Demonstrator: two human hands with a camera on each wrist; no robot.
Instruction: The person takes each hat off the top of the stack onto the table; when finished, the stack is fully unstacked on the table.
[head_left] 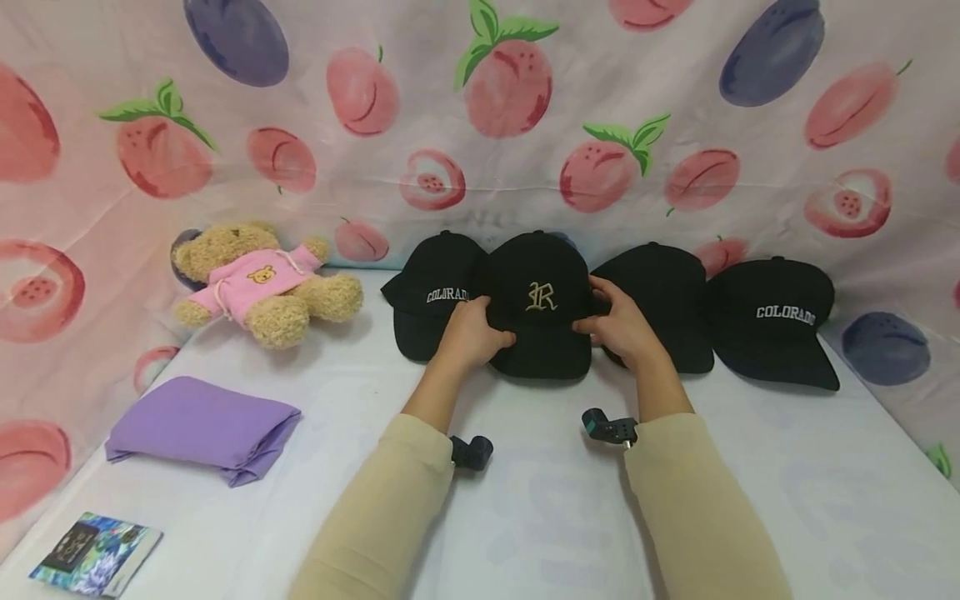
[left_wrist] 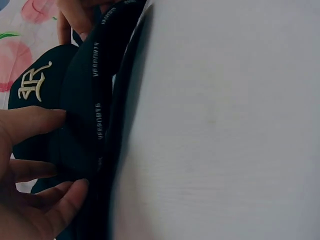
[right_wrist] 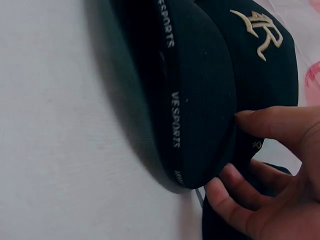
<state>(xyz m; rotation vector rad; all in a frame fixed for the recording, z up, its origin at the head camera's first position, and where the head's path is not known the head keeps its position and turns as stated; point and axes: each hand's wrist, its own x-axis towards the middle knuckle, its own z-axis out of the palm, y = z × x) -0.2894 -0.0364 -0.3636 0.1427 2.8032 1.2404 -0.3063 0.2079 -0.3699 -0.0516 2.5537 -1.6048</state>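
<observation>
Both hands grip a black baseball cap with a gold embroidered R-like emblem. My left hand is at the cap's left side, its thumb on the front near the brim. On the opposite side, my right hand has its thumb against the front and its other fingers partly behind the edge. White lettering runs along the brim's edge in the right wrist view. Behind the left hand is a black cap marked COLORADO. A plain-looking black cap stands beside the right hand.
Farther right sits another black COLORADO cap. To the left lie a teddy bear in a pink top, a folded purple cloth and a small blue patterned packet. A fruit-print curtain hangs behind the white table.
</observation>
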